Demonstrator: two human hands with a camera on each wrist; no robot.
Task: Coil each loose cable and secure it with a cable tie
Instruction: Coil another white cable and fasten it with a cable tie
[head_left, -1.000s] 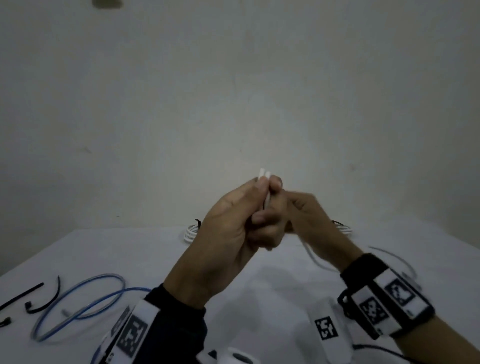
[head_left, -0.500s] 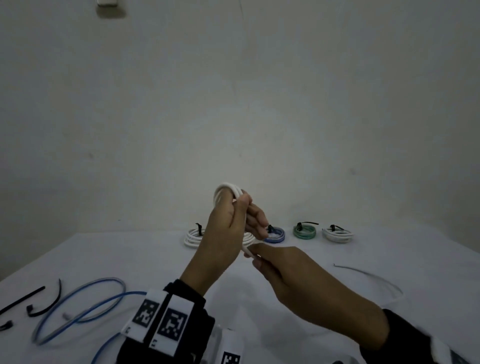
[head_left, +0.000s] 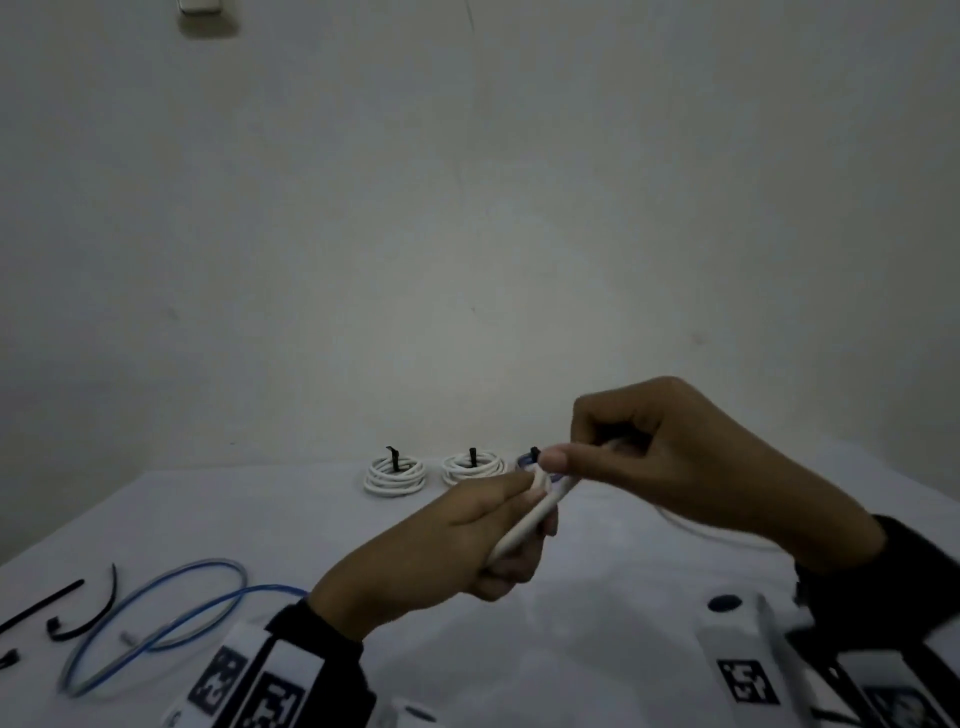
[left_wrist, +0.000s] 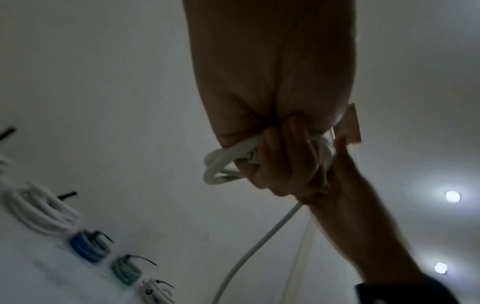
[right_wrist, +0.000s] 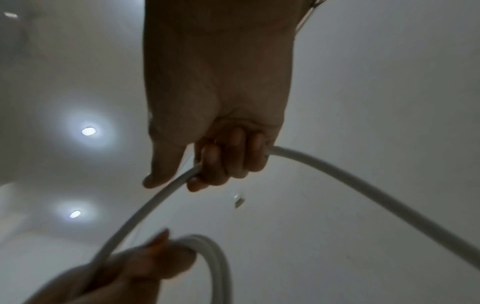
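Pale bare wall rises behind a white cloth-covered surface. Along its far edge sit two tied white cable coils, with blue, green and white coils beside them in the left wrist view. At near left lie a loose blue cable and black cable ties. Above the surface, the left hand has its grip curled round small loops of thick white cable; the right hand pinches the trailing length, hiding coils behind.
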